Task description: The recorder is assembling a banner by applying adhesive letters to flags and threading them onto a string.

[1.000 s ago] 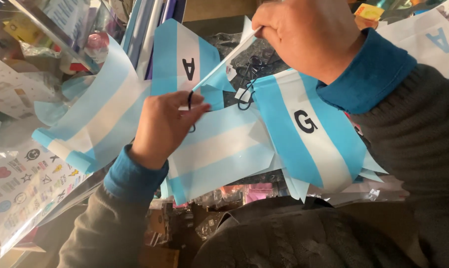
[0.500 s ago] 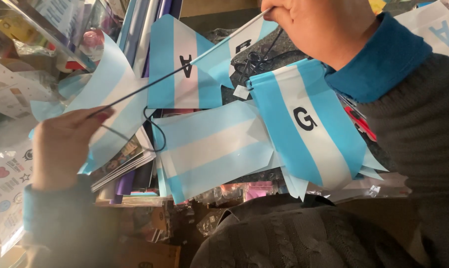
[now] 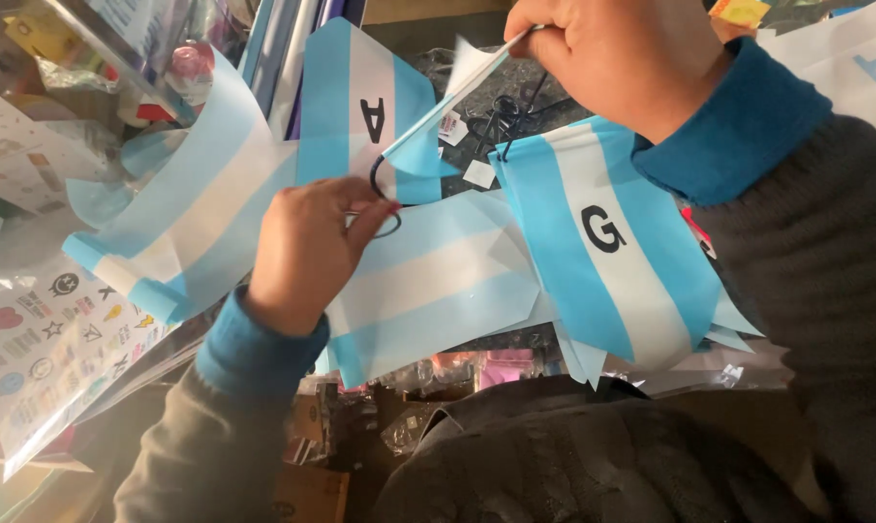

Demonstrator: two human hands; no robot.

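The left hand [image 3: 307,247] sits a little left of centre, its thumb and fingers pinched together on a thin black cord [image 3: 384,184] that loops just above the fingertips. The right hand [image 3: 617,58], at about 1 o'clock from the left one and well apart from it, is closed on a narrow white band [image 3: 457,92] that slants down toward the loop. Both wrists wear blue cuffs under dark grey knitted sleeves.

Light blue and white striped paper flags hang between and around the hands. One flag with a black letter [image 3: 360,111] stands at 12 o'clock from the left hand. A second lettered flag [image 3: 607,252] hangs at 3 o'clock, under the right wrist. A plain striped flag [image 3: 438,286] lies just right of the left hand, and another [image 3: 181,213] spreads out at 9 o'clock.

There is no bare tabletop in view; the hands work over crowded shop goods. At 8 o'clock lies a sheet of small stickers in clear wrap [image 3: 41,329]. At 11 o'clock are more clear-wrapped packets [image 3: 99,58]. Small plastic bags and a pink packet [image 3: 506,368] lie at 5 o'clock, in dim light. A cardboard box [image 3: 312,494] sits at 6 o'clock.
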